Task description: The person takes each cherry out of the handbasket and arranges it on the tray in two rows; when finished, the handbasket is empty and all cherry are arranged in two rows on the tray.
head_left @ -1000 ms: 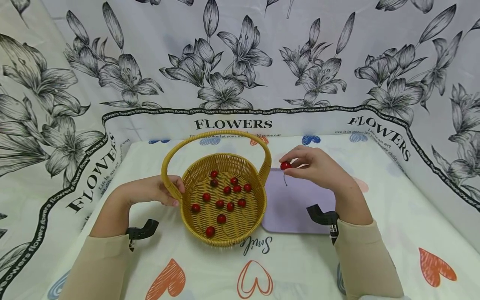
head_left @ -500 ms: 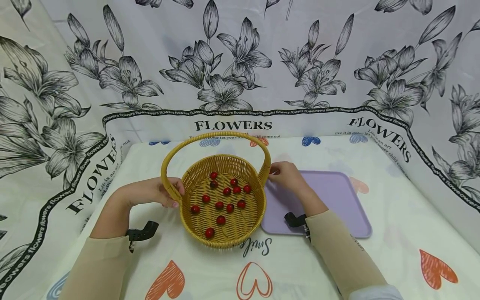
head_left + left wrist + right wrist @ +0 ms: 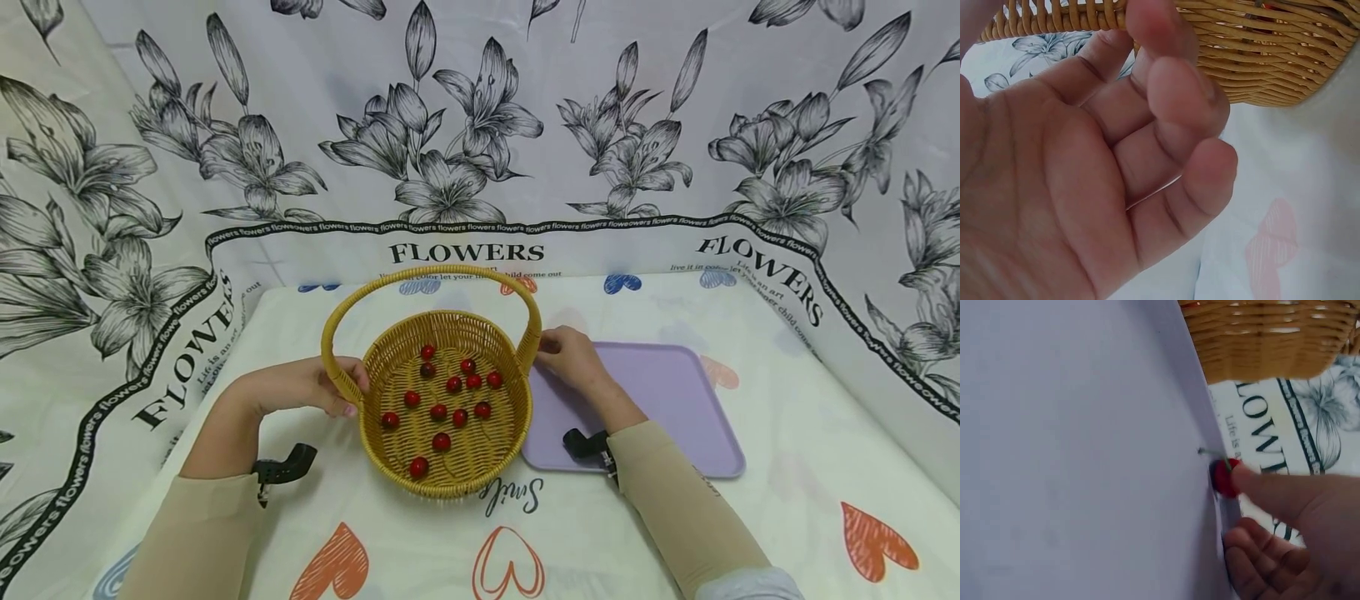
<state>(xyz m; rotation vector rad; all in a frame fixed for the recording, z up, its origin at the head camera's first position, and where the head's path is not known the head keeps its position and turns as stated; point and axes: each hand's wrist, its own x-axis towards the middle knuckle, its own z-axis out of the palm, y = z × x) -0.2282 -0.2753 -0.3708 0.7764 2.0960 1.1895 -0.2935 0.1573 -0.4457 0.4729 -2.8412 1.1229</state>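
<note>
A yellow wicker basket with a tall arched handle holds several red cherries. My left hand grips the basket's left side at the foot of the handle; in the left wrist view its curled fingers overlap the wicker wall. My right hand is low at the far left corner of a lilac tray, beside the basket's right side. The right wrist view shows a red cherry with its stem under the thumb, right at the tray's raised edge. In the head view that cherry is hidden behind the hand.
The tray lies on a white cloth printed with hearts, close against the basket's right side. A white curtain with black flower drawings hangs behind and along both sides. Black wrist cameras sit on both forearms.
My right hand has moved left and down from above the tray to its far left corner, with the cherry in its fingers. The left hand and basket have stayed in place.
</note>
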